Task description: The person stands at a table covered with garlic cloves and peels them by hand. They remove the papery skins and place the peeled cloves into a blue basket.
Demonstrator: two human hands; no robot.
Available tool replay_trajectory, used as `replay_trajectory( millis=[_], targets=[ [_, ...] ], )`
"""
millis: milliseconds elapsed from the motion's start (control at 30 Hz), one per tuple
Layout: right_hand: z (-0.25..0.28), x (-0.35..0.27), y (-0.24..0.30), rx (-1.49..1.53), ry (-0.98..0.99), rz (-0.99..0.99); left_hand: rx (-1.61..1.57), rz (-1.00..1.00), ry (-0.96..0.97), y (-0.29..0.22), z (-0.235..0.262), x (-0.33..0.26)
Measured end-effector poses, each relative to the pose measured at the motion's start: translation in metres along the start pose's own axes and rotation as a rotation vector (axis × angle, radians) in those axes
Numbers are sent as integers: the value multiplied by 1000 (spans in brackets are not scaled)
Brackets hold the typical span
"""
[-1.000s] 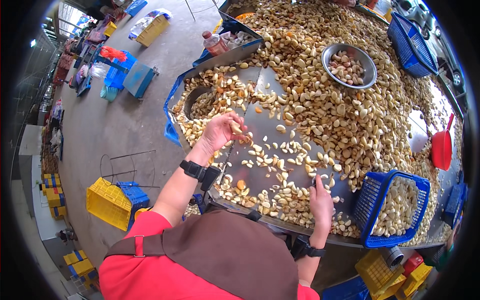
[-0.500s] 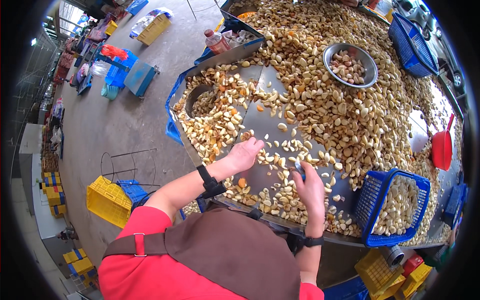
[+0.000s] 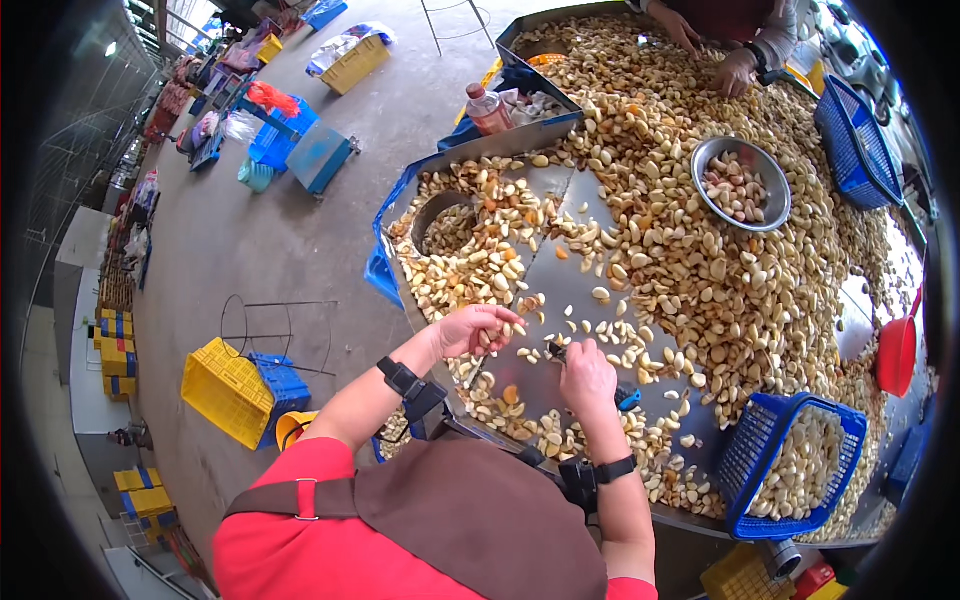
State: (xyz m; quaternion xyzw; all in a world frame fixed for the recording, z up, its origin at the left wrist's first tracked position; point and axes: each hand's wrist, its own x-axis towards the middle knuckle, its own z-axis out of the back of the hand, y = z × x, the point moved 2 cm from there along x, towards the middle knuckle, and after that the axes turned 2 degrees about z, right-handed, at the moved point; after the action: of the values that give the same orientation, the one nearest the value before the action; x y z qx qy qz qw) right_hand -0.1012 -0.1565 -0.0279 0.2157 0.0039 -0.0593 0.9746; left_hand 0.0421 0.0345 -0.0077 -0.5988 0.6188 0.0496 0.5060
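Pale, peeled pieces that look like garlic cloves [image 3: 690, 265] cover much of the metal table [image 3: 575, 285]. My left hand [image 3: 472, 330] is above the table's near left part, its thumb and fingers pinching a pale clove [image 3: 516, 329]. To its right, my right hand [image 3: 588, 380] is closed round a small knife with a blue handle [image 3: 627, 399], which sticks out below the fist. A short dark tip shows by the fingers, near the left hand but apart from it. Loose cloves lie under and around both hands.
A metal bowl [image 3: 741, 184] of pinkish cloves rests on the heap. A blue basket [image 3: 745, 455] of cloves stands at the near right, with a red scoop [image 3: 897, 355] beyond it. A co-worker's hands [image 3: 735, 72] work at the far edge. A bottle [image 3: 488, 110] stands far left.
My left hand has come up with a clove in its fingertips. My right hand has turned and moved left with the knife. The view has shifted, and a co-worker's hands now show at the top.
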Motion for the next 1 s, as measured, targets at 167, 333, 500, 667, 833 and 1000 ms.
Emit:
replay_trajectory(
  millis=[167, 333, 500, 667, 833, 1000],
  targets=[
    [13, -6, -4, 128, 44, -77, -2, 6, -9, -8, -3, 5],
    [47, -21, -1, 371, 170, -149, 1274, -509, -718, -27, 17, 24],
    [33, -65, -5, 170, 393, -125, 1913, -533, -692, -44, 11, 41],
    [17, -102, -1, 294, 526, 7, 1963, -597, -613, -36, 10, 43],
    [51, -73, -22, 186, 99, -250, 1757, -495, -727, -40, 25, 42],
    [23, -73, -29, 6, 9, -156, 1432, -334, -715, -50, 35, 44]
  ],
)
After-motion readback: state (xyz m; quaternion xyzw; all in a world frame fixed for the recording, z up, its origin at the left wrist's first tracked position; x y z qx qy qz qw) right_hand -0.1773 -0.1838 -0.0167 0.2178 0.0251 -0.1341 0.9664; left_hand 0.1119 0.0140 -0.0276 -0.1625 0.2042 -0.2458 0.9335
